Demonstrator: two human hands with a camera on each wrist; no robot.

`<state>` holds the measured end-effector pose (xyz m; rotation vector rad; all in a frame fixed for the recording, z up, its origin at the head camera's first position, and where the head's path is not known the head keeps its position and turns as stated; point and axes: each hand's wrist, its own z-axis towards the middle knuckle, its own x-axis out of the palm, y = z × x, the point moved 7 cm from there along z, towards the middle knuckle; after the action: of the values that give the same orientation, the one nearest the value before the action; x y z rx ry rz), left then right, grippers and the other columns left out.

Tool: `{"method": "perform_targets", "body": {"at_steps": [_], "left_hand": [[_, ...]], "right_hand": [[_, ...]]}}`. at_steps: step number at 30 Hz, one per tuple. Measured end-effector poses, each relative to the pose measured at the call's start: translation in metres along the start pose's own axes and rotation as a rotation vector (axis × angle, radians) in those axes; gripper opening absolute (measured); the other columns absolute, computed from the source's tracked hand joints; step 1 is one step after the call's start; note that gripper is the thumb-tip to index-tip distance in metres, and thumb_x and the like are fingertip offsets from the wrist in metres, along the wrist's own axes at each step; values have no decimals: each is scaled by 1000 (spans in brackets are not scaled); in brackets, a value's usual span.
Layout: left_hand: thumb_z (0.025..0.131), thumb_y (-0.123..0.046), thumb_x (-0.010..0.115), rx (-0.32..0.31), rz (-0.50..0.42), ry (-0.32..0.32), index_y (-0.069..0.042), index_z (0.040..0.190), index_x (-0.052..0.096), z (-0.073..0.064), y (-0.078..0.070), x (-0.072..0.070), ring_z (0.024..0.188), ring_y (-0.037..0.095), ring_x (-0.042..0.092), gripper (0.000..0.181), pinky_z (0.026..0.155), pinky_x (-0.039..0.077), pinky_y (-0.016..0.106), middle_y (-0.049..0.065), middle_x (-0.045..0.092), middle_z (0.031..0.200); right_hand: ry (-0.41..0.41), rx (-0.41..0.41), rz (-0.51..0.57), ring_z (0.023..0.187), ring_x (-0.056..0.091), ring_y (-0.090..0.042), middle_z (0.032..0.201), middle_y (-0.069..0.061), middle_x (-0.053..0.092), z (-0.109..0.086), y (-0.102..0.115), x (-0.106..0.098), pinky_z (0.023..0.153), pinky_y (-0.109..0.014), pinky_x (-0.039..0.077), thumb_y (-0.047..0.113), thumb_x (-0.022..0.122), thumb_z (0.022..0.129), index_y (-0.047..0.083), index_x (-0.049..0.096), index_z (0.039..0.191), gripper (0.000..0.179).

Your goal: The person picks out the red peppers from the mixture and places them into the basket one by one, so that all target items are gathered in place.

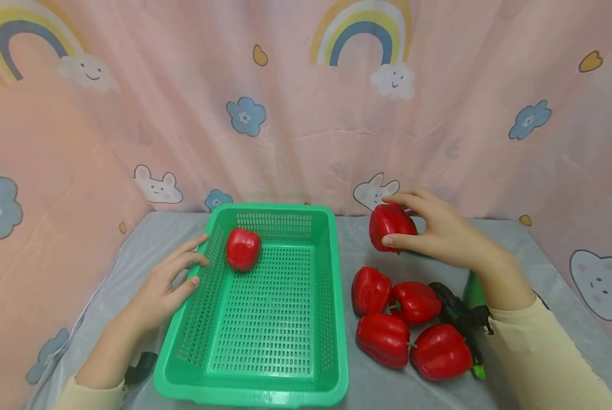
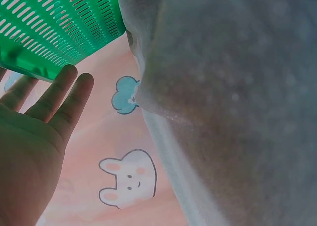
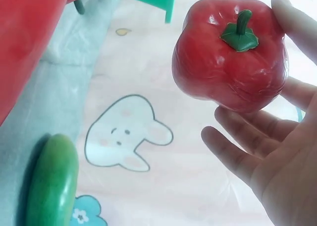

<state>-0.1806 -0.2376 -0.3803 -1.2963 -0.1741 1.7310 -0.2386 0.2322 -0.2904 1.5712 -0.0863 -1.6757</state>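
My right hand holds a red bell pepper between thumb and fingers, above the table and right of the green basket. Its green stem shows in the right wrist view. Another red bell pepper sits inside the basket, toward its far left corner. With fingers extended, my left hand touches the basket's left rim; in the left wrist view the fingertips are right at the rim. Several more red bell peppers lie grouped on the table right of the basket.
A green cucumber-like vegetable lies on the grey cloth near the right arm. Dark objects, one with a bright green end, lie beside the peppers. A pink patterned curtain hangs behind the table.
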Motion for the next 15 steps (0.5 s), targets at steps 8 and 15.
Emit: {"method": "perform_targets", "body": {"at_steps": [8,15], "left_hand": [[100,-1,64,-6,-9,4,-12,121,69,1,0,1,154,35,45,24,111,42,66,11,49,167],[100,-2,64,-7,-1,7,-11,121,69,0,0,1,153,35,46,23,106,47,68,11,48,168]], "right_hand": [[9,-1,-25,121,59,-29,139,-6,58,7,9,5,76,-39,62,33,91,91,17,61,153,71],[7,-12,-14,119,59,-26,137,-1,59,14,19,5,76,-41,61,34,91,91,20,61,153,70]]}}
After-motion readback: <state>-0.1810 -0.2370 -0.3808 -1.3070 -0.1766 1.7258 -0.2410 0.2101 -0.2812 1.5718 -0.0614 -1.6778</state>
